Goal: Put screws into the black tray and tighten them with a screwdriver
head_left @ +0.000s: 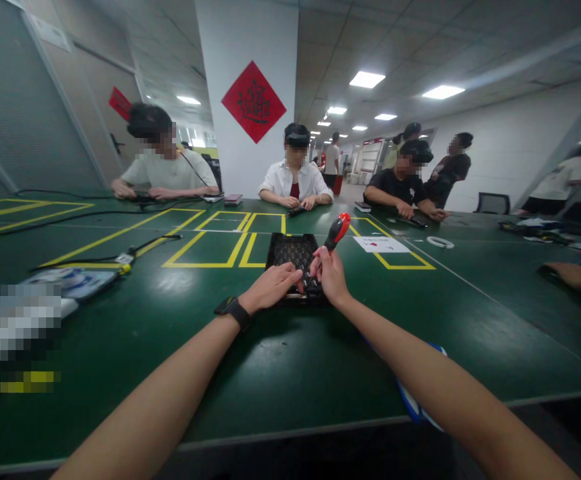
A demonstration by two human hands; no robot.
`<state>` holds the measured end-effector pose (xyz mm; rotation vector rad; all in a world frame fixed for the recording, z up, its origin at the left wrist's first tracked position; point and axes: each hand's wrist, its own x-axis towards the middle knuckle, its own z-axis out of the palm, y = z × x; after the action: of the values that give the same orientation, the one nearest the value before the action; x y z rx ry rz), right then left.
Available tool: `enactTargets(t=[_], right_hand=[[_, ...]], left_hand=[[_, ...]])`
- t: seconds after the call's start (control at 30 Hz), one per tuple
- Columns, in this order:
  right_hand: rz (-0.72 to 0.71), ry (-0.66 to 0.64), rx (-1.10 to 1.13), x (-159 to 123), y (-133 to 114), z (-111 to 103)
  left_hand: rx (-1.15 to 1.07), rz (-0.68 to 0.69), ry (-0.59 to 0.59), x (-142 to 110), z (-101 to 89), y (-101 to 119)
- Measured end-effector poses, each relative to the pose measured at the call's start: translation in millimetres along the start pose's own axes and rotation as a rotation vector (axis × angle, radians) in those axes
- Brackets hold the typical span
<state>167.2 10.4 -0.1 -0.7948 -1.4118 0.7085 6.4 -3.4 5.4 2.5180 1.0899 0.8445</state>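
A black case [290, 250] with a patterned, pocketed inside lies on the green table in front of me. My left hand [279, 281] reaches over its near left part, fingers bent together and fingertips down inside; what they pinch, if anything, is too small to make out. At the right side of the case, my right hand [329, 275] is closed around a screwdriver [339, 231] with a red and black handle. The handle sticks up past the fingers, tilted to the right, and its lower end is hidden by the hand.
Yellow tape outlines [203, 265] mark the green table [250, 400]. A white paper sheet [381, 245] and a white ring [440, 243] lie right of the case. Cables [135, 252] and a flat packet [73, 283] are at left. Several people sit across; another person's hand [573, 275] is at right.
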Motion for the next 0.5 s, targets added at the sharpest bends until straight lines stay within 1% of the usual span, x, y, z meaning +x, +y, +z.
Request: enactTargets(t=[0.23, 0.4, 0.5], right_hand=[[0.005, 0.035, 0.019, 0.3, 0.3, 0.1], [0.006, 0.04, 0.017, 0.0, -0.4, 0.0], [0.005, 0.05, 0.015, 0.1, -0.5, 0.2]], left_hand=[[-0.017, -0.017, -0.012, -0.5, -1.1, 2.4], [-0.023, -0.021, 0.014, 0.1, -0.9, 2.0], [-0.02, -0.033, 0.003, 0.2, -1.2, 2.2]])
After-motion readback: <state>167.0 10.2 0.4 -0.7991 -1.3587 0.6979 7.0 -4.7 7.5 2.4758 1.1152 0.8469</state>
